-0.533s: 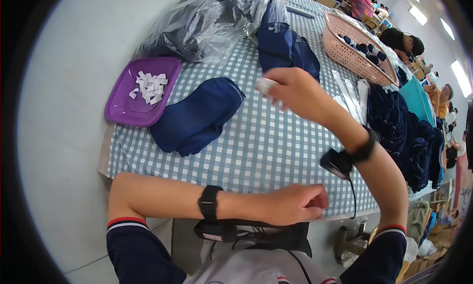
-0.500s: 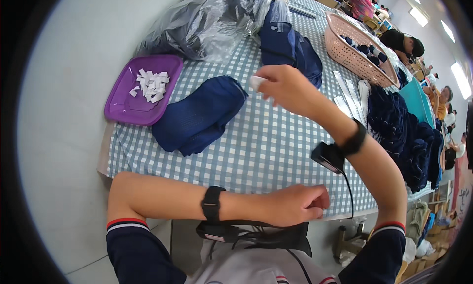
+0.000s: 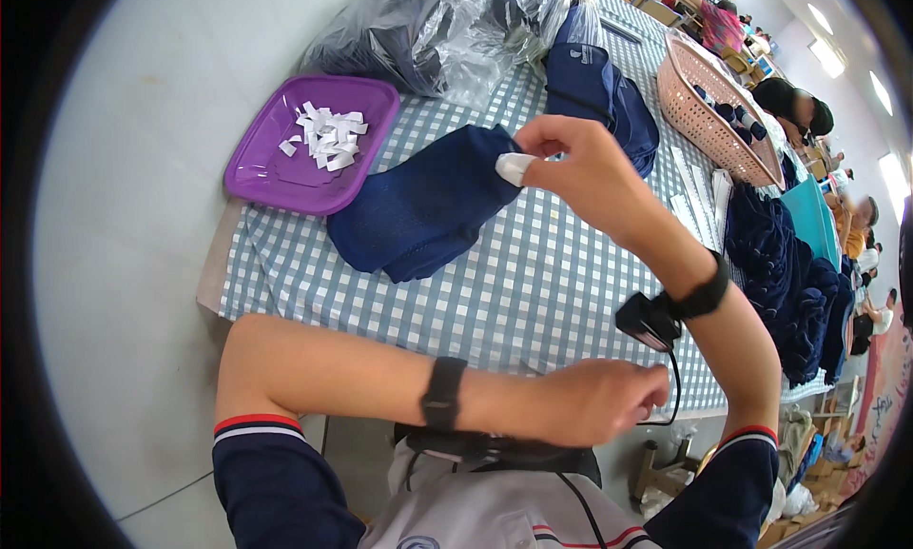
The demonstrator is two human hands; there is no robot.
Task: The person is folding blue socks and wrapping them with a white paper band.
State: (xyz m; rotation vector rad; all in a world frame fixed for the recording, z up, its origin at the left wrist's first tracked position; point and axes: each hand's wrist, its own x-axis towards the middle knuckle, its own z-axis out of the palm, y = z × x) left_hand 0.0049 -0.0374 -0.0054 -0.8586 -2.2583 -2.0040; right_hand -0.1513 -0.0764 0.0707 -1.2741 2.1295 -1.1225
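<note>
Navy cloth: and here we are, lying folded on the desk, its upper right end meeting the right hand in my view.
Right grip: thumb and forefinger are right at that edge, but I can't tell whether they are clamped on fabric or only resting against it.
White piece: covering the thumb tip; worn or held, I can't say from my end.
Just changed: half a second ago I had a gap between those fingers and the cloth; now it's gone. I judge that work has gone from approach to handling that end.
Left grip: the left hand hovers by the near edge, blurred, fingers curled, nothing visible in it; fully together or not, I can't tell.
Purple tray: just beside the cloth's left end, perhaps touching, with small white tags heaped inside.
Far side: clear plastic bag with dark contents, then a second navy piece beyond the right hand.
Right side: white strips, pink basket, teal bin and a navy pile.
</note>
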